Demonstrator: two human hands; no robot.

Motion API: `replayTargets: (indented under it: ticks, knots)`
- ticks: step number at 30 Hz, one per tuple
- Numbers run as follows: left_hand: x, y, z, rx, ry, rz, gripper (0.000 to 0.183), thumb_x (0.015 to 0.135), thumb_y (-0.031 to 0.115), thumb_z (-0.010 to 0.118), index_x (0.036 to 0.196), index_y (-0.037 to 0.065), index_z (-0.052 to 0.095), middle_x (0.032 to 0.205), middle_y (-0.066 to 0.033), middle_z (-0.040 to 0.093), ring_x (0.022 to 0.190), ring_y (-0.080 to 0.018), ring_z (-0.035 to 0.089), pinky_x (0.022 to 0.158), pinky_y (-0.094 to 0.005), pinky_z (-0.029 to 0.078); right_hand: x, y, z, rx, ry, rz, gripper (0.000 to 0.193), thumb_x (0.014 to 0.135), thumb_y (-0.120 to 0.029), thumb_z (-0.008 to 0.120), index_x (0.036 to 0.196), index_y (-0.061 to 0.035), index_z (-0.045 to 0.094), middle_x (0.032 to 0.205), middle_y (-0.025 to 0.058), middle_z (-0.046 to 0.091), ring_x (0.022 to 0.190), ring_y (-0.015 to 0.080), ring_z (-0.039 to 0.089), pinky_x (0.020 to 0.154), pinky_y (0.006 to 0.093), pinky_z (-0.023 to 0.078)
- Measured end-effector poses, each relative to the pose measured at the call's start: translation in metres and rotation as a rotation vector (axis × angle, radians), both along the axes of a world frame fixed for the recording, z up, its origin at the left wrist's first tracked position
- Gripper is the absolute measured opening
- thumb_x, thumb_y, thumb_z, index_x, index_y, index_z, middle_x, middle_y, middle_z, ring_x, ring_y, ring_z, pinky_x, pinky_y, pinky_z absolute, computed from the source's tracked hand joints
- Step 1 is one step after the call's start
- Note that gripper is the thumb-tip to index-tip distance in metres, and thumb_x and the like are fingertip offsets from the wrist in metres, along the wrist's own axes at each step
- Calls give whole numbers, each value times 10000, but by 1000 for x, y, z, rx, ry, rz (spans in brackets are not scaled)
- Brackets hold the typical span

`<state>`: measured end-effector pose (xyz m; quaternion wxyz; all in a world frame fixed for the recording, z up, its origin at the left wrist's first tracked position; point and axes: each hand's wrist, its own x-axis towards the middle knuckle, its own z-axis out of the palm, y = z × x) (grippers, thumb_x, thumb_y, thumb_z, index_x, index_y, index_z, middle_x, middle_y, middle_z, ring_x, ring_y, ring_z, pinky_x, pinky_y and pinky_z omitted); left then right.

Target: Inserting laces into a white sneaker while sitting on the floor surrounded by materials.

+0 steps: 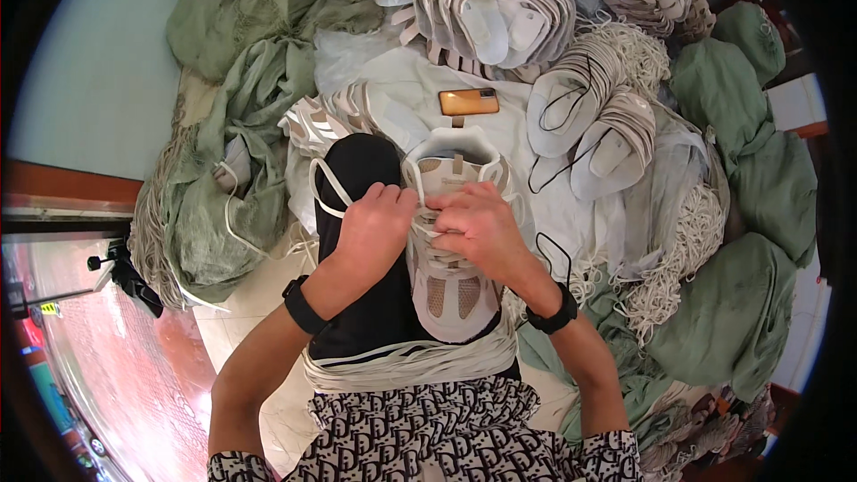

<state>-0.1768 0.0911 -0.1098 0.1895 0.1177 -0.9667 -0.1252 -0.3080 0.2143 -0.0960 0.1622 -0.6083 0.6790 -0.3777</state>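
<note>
A beige and white sneaker [451, 303] rests on my black-clad legs, its toe toward me and its collar away. My left hand [370, 232] is closed in a pinch at the left eyelet row, holding a white shoelace [332, 186] that loops out over the black cloth. Across the tongue, my right hand [482, 230] is closed too, its fingers bent over the lacing at the right eyelets. The fingertips partly hide the lace there. Rows of lace cross the shoe below my hands.
A bundle of white laces [406, 368] lies over my lap. Beyond the shoe is a phone [469, 102] on white cloth. Stacked shoe uppers [500, 13] and more uppers [616, 138] sit behind and right. Green sacks [728, 321] stand at right, green cloth [241, 116] at left.
</note>
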Motion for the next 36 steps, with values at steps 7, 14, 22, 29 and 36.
replayTargets:
  ticks: [7,14,22,29,36]
  knots:
    - [1,0,-7,199,56,37,131,646,-20,565,747,44,510,641,-88,489,593,-259,521,526,-358,445,1,4,-4,-17,-13,2,124,619,-149,657,667,-48,602,997,75,634,882,245,532,825,355,347]
    - [0,9,-2,-56,-38,25,179,639,-27,558,798,20,492,678,-96,522,629,-243,554,525,-330,456,9,6,-5,-43,-7,-17,98,625,-145,631,663,-59,603,997,51,622,903,242,515,837,362,336]
    - [-7,1,9,-76,-142,-126,173,685,20,554,854,17,514,681,-106,537,642,-256,569,539,-353,469,2,16,-6,-205,-241,93,43,659,-76,636,686,-48,619,833,44,635,666,176,555,633,282,418]
    - [-40,-26,34,210,-651,-163,118,738,151,564,734,35,583,650,-191,586,662,-348,599,609,-423,484,-46,39,-1,71,-1289,-387,100,762,-43,615,804,44,642,643,66,601,404,34,386,367,179,223]
    - [-44,-13,34,-35,-710,-233,116,727,85,533,721,-13,594,642,-198,589,641,-346,609,571,-405,494,-41,40,-16,-14,-482,-225,136,692,-92,619,776,12,647,671,90,613,559,154,547,524,253,419]
